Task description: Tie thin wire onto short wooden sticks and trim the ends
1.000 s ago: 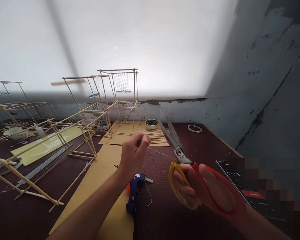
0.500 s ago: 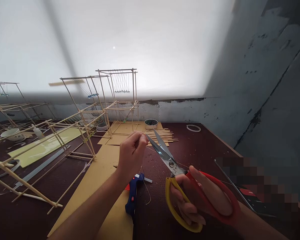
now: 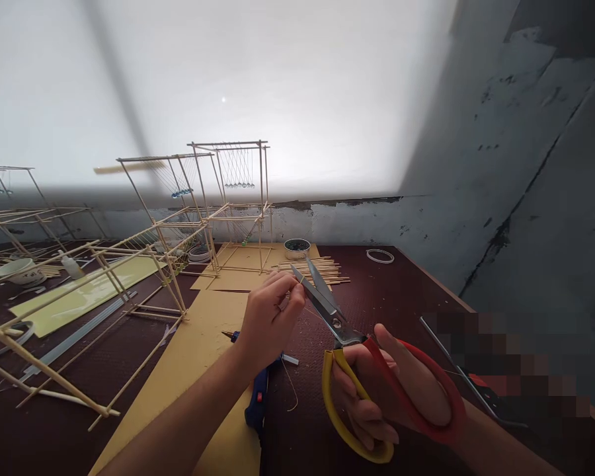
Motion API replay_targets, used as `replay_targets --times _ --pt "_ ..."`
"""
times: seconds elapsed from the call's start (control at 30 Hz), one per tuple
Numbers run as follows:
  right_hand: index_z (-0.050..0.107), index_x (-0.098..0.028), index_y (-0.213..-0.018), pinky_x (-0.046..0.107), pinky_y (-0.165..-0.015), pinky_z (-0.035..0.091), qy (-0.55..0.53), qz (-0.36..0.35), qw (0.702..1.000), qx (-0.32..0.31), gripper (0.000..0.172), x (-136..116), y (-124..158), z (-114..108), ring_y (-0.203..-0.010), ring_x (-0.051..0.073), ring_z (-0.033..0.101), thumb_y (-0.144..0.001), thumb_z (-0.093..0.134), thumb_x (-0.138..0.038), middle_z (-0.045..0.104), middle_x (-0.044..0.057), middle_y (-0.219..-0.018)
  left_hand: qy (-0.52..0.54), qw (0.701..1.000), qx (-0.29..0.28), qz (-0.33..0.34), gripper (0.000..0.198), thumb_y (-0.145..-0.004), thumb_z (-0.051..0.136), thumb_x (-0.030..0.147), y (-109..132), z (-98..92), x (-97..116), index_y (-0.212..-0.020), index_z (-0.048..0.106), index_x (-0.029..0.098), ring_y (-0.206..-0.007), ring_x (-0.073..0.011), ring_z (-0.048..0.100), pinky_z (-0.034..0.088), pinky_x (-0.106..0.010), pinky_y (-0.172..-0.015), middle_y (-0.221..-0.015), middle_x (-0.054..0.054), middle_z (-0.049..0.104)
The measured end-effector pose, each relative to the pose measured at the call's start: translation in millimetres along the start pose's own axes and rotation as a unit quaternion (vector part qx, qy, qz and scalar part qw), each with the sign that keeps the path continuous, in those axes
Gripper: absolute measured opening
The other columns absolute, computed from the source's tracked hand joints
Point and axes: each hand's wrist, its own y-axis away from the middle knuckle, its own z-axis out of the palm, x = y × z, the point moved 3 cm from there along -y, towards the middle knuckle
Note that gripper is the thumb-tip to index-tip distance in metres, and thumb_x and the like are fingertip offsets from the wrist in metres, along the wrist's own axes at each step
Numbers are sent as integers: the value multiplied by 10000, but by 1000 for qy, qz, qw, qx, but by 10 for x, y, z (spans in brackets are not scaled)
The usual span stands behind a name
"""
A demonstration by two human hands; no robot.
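My right hand [image 3: 377, 390] grips a pair of scissors [image 3: 327, 311] with one red and one yellow handle. The blades are parted and point up and left. Just left of their tips, my left hand [image 3: 277, 311] is closed in a pinch on a thin thread [image 3: 291, 387]. A loose end of it curls down below that hand, and a fine strand runs back past the scissors. Under my left wrist lies a blue glue gun [image 3: 258, 403], partly hidden by the forearm.
Stick frames [image 3: 178, 225] with hanging glass beads stand at the left and back. Loose sticks [image 3: 322, 271] lie beside a round tin [image 3: 297, 248]. A white ring [image 3: 379, 256] sits near the right table edge. Tan board [image 3: 188, 370] stretches along the middle; a cup [image 3: 20, 271] is far left.
My left hand has shifted slightly right and down, so its fingertips now overlap the scissor blades near the tips. The scissors stay parted in my right hand. The view has moved a little.
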Motion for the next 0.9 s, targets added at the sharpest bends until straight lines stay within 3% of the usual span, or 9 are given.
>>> replay_targets --times 0.47,0.73,0.9 --pt "484 -172 -843 258 -512 372 14 4 1000 -5 800 -44 -2 40 -450 77 382 -821 163 -904 423 -30 -656 81 995 -30 -58 309 -962 445 221 22 57 14 -655 468 190 -714 -141 451 355 -273 -671 -705 1 477" --pt "481 -172 -847 260 -523 331 24 16 1000 9 791 -80 8 62 -465 87 390 -825 172 -900 420 -28 -648 84 993 -39 -69 309 -961 443 233 37 70 -22 -656 466 188 -766 -151 509 377 -279 -699 -764 -21 572" --pt "482 -170 -859 249 -511 321 28 12 1000 -2 794 -74 9 58 -468 87 383 -827 166 -898 418 -28 -655 82 993 -40 -69 303 -953 448 229 43 63 -23 -654 482 187 -743 -145 502 378 -272 -687 -742 -12 555"
